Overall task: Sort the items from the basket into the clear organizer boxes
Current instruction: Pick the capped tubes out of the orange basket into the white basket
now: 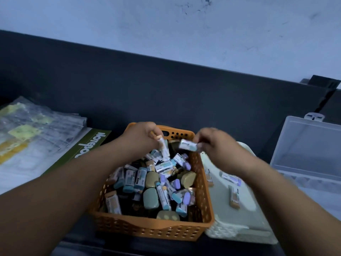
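Observation:
An orange perforated basket [147, 231] stands on the dark table, heaped with several small capped tubes and olive oval cases. Over its far end my left hand [142, 137] grips an orange-capped white tube [164, 147], pointing down into the pile. My right hand [217, 145] pinches a small teal-capped tube [188, 145] above the basket's far right corner. A clear organizer box [310, 145] lies open at the far right. Right of the basket, a pale tray [245, 224] holds three tubes.
On the left lie clear plastic packets [27, 137] over a green notebook [88, 146]. A dark backboard runs behind the table below a pale wall. A dark object [324, 82] sits at the back right corner.

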The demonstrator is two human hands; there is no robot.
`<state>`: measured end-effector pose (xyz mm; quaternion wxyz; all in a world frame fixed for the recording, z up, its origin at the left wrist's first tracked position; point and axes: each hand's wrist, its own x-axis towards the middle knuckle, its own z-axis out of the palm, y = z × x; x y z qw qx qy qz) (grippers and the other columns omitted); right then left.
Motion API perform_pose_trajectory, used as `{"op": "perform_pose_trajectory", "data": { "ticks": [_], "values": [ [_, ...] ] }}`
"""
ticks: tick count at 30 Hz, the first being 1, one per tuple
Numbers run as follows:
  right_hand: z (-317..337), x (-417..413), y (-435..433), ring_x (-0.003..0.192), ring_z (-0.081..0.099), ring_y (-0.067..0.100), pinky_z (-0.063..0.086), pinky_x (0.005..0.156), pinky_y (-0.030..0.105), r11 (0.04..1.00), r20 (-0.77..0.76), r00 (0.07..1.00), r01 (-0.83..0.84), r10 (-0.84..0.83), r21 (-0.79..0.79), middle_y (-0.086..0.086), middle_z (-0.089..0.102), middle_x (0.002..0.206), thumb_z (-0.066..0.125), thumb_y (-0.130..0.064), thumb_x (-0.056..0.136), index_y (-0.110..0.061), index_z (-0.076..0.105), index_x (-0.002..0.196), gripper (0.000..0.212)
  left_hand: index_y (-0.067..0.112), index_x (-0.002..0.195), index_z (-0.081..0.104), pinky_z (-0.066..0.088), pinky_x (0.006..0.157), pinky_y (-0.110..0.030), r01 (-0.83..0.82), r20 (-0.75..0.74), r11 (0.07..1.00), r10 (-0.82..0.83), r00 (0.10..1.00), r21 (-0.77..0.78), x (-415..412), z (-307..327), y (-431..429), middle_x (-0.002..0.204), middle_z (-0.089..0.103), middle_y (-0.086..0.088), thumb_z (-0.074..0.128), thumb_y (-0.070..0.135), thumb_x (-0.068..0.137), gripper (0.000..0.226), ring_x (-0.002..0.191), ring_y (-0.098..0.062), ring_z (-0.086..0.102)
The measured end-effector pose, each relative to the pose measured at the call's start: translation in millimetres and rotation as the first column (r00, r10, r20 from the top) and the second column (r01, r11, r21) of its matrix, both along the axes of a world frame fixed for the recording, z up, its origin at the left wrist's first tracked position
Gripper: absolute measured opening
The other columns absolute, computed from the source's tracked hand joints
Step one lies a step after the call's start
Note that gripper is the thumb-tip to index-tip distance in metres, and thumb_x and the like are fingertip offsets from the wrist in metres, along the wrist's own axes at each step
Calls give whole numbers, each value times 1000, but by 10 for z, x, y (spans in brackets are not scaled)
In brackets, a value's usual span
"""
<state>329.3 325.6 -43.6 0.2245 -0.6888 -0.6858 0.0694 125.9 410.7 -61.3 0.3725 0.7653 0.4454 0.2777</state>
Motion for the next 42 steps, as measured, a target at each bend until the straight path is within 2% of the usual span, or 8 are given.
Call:
{"op": "perform_pose_trajectory", "data": {
  "ticks": [6, 12, 17, 20, 27, 35, 39, 42],
  "values": [
    [-22, 572, -296, 78, 57, 6, 41, 61, 19, 982, -4, 984, 175, -176, -64, -8, 64, 86, 54, -16, 94, -26, 62, 89, 13, 18, 81, 64, 55, 81, -43, 88, 35, 995, -87, 996, -47, 595, 90, -198, 82, 70, -12, 71, 19, 82, 7, 85, -31, 68],
    [-274, 739, -419, 81, 62, 16, 48, 67, 25, 954, 35, 975, 224, -221, -198, -1, 68, 89, 53, -13, 92, -22, 67, 87, 16, 21, 72, 62, 52, 68, -33, 142, -60, 988, -146, 987, -65, 1110, -71, -336, 87, 69, -12, 74, 23, 80, 15, 72, -23, 61],
    [-345, 734, -359, 80, 64, 22, 50, 67, 29, 957, 8, 969, 244, -246, -158, 4, 69, 91, 51, -15, 94, -14, 68, 96, 17, 25, 82, 66, 55, 85, -38, 105, -75, 994, -107, 991, -34, 1028, -59, -235, 93, 70, -4, 70, 25, 84, 5, 90, -24, 66],
    [-226, 552, -275, 65, 56, 9, 46, 61, 23, 982, -88, 978, 187, -189, -28, -5, 64, 82, 53, -17, 95, -23, 66, 91, 15, 22, 88, 69, 53, 78, -34, 31, -171, 997, -19, 985, 64, 731, 16, -86, 90, 69, -2, 64, 22, 88, 5, 86, -21, 65],
    [-152, -52, 137, 91, 59, 17, 49, 79, 29, 993, 29, 994, -101, 103, -58, -4, 60, 100, 61, -18, 91, -19, 69, 102, 13, 26, 116, 66, 48, 84, -28, 128, -549, 979, -21, 836, 158, 160, -202, 166, 119, 63, 4, 59, 23, 92, 25, 103, -16, 58],
    [-374, -204, 453, 101, 58, 22, 44, 87, 31, 969, 370, 912, -95, 177, -230, -4, 66, 110, 58, -22, 90, -28, 65, 110, 22, 29, 115, 62, 40, 94, -33, 202, -601, 949, -16, 799, 243, 140, -356, 265, 115, 50, 2, 58, 28, 92, 23, 115, -20, 43],
    [-385, -228, 456, 96, 59, 20, 45, 78, 27, 972, 314, 935, -101, 167, -213, -4, 66, 103, 60, -14, 88, -27, 64, 105, 22, 26, 92, 56, 39, 81, -30, 191, -572, 945, -5, 820, 264, 117, -334, 247, 100, 48, 6, 63, 23, 88, 8, 104, -17, 48],
    [-358, -215, 450, 88, 59, 21, 48, 72, 29, 978, 238, 961, -95, 139, -187, -1, 64, 98, 60, -14, 88, -24, 61, 107, 21, 28, 106, 60, 36, 91, -35, 206, -604, 938, 4, 797, 278, 132, -324, 246, 108, 55, 7, 62, 22, 88, 19, 107, -17, 50]
  ]
}}
